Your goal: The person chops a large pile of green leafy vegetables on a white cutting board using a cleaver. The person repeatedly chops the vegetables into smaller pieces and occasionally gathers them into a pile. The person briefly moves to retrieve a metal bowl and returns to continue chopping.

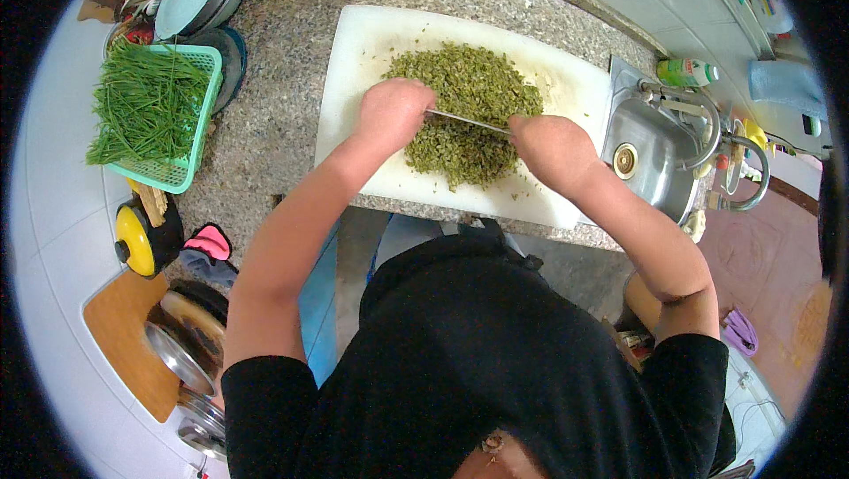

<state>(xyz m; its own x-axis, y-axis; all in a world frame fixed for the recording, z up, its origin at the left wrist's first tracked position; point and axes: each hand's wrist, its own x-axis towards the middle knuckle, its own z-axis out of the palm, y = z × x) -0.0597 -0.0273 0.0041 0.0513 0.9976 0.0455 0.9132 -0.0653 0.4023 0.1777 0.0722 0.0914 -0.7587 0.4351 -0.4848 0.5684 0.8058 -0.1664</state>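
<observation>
A broad heap of finely chopped green vegetable (464, 81) lies on a white plastic cutting board (358, 34). Across the middle of the heap runs a knife (469, 121), seen edge-on as a thin line. My right hand (556, 149) grips the handle end of it; the handle itself is hidden under my fingers. At the other end, my left hand (396, 113) is closed around the tip of the blade. Both hands are low over the heap, and whether the edge touches the board cannot be seen. Small bits are scattered around the pile.
A speckled stone counter (285, 68) carries the board. Left stands a green plastic basket (199, 140) of long green leaves (149, 107), near a black pot with a yellow lid (134, 240). Right is a steel sink (653, 147) with a curved faucet (713, 121) and a green bottle (686, 72).
</observation>
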